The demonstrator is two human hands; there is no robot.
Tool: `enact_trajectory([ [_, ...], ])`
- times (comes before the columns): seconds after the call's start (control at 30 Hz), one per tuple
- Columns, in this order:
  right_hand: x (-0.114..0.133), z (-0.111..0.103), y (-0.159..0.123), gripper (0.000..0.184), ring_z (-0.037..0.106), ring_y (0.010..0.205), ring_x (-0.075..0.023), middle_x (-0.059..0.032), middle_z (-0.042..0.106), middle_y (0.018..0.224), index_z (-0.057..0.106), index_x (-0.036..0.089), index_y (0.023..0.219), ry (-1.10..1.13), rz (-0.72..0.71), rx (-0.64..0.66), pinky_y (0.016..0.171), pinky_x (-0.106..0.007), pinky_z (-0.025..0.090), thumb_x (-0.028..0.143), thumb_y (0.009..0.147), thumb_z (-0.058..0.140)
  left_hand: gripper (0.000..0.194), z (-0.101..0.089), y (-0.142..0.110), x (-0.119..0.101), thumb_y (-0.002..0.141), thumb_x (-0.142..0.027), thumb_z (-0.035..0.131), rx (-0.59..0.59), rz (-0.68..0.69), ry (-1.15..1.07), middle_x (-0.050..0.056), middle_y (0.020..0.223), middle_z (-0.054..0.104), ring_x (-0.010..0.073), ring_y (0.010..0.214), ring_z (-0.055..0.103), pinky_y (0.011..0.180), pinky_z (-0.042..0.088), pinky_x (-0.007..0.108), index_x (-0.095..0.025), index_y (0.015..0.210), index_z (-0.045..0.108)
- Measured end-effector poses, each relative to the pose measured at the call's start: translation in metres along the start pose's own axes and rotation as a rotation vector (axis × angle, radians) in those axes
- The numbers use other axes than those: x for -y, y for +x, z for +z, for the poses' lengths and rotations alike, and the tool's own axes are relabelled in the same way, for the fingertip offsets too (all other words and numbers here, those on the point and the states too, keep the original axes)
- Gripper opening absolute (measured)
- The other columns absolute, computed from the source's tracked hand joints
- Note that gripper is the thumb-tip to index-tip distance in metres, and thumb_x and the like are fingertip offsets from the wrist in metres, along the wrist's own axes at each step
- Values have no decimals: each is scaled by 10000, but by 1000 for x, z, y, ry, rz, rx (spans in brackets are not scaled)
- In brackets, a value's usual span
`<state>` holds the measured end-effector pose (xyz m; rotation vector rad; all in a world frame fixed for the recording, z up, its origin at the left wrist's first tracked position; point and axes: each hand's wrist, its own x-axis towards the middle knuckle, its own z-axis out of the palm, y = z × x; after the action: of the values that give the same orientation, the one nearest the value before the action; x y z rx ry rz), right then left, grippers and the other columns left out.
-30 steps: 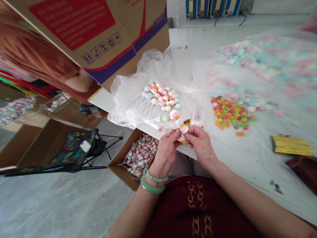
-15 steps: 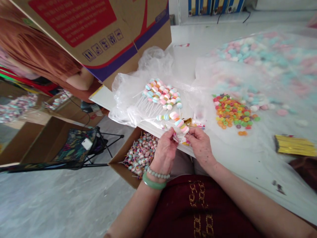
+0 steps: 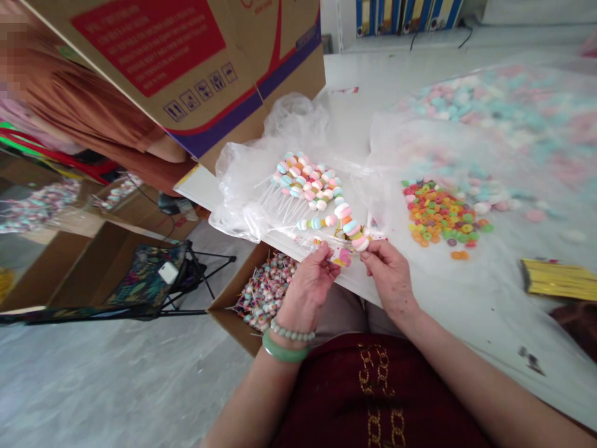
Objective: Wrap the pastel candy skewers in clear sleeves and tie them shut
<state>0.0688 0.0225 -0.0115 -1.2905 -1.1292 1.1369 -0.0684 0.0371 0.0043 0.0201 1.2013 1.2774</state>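
My left hand [image 3: 311, 280] and my right hand [image 3: 390, 275] meet at the near edge of the white table [image 3: 471, 298]. Both are pinched on one candy skewer [image 3: 351, 225] of stacked pastel discs, partly in a clear printed wrapper. The left fingers grip the wrapper's lower end, the right fingers hold just under the candy stack. Just beyond lies a heap of finished candy skewers [image 3: 305, 183] on a crumpled clear plastic sheet [image 3: 252, 180].
Small coloured ring candies [image 3: 441, 216] are piled to the right, with pastel candies under plastic [image 3: 489, 118] behind. Gold twist ties [image 3: 557, 280] lie at the far right. A carton of wrapped skewers [image 3: 263, 292] sits on the floor below. A big cardboard box [image 3: 196, 62] and a person stand to the left.
The skewer has shifted slightly right and away from me, and my hands have moved a little apart along the wrapper. The view has drifted a bit.
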Motion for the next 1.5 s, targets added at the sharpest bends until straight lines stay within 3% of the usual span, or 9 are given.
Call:
enact_trajectory([
  [0.13, 11, -16, -10, 76, 497, 621, -152, 30, 545, 636, 646, 215, 755, -104, -43, -13, 606, -278, 395, 280, 771, 609, 202, -9, 3, -24, 898, -242, 557, -41, -65, -84, 10, 600, 594, 113, 475, 551, 483, 485, 242, -147, 722, 583],
  [0.27, 11, -23, -21, 109, 565, 705, -173, 5, 616, 718, 650, 234, 743, -250, -228, 57, 671, -296, 427, 269, 826, 590, 242, -15, 2, -39, 919, -282, 523, -18, -87, -172, 5, 580, 558, 106, 476, 524, 491, 479, 235, -147, 724, 573],
  [0.43, 9, -18, -25, 135, 592, 718, -166, -5, 614, 740, 642, 237, 792, -350, -381, 100, 686, -290, 446, 242, 883, 541, 269, -14, -5, -43, 924, -248, 517, 108, -109, -240, -52, 497, 394, 58, 393, 365, 392, 320, 166, -156, 672, 511],
  [0.57, 8, -18, -24, 145, 594, 708, -158, -3, 606, 747, 635, 232, 791, -394, -396, 88, 681, -283, 449, 228, 890, 528, 261, -11, -13, -43, 954, -167, 424, 232, -61, -212, -39, 546, 436, 41, 404, 367, 403, 345, 157, -132, 723, 541],
  [0.7, 6, -22, -22, 129, 599, 717, -163, 5, 621, 749, 630, 233, 769, -399, -360, 64, 687, -286, 455, 225, 868, 548, 250, -11, -15, -45, 951, -121, 394, 191, 25, -95, 2, 605, 545, 66, 476, 513, 479, 467, 185, -108, 782, 578],
  [0.87, 6, -24, -22, 104, 594, 702, -172, 10, 636, 738, 642, 240, 766, -354, -318, 44, 674, -293, 456, 236, 844, 573, 166, -20, -6, -43, 891, -165, 558, 82, 47, -108, -52, 519, 493, 45, 367, 433, 354, 345, 148, -150, 729, 529],
  [1.13, 12, -21, -24, 158, 598, 686, -159, -10, 609, 740, 635, 236, 790, -411, -441, 33, 664, -281, 463, 225, 898, 520, 184, -24, -1, -35, 851, -261, 637, 146, -57, -169, -61, 514, 496, 52, 353, 411, 341, 320, 160, -163, 732, 537],
  [1.33, 9, -26, -24, 194, 608, 718, -158, -44, 655, 796, 666, 215, 871, -746, -608, -31, 635, -270, 428, 160, 918, 487, 204, -19, -7, -35, 894, -263, 570, 158, -85, -131, -37, 511, 530, 59, 360, 425, 353, 354, 165, -157, 720, 570],
  [1.5, 9, -32, -27, 210, 581, 717, -173, -48, 679, 784, 685, 215, 881, -1065, -843, -34, 635, -292, 397, 99, 877, 510, 136, -20, -6, -34, 870, -201, 586, 124, 145, 8, 26, 668, 661, 127, 552, 628, 540, 543, 246, -129, 767, 639],
])
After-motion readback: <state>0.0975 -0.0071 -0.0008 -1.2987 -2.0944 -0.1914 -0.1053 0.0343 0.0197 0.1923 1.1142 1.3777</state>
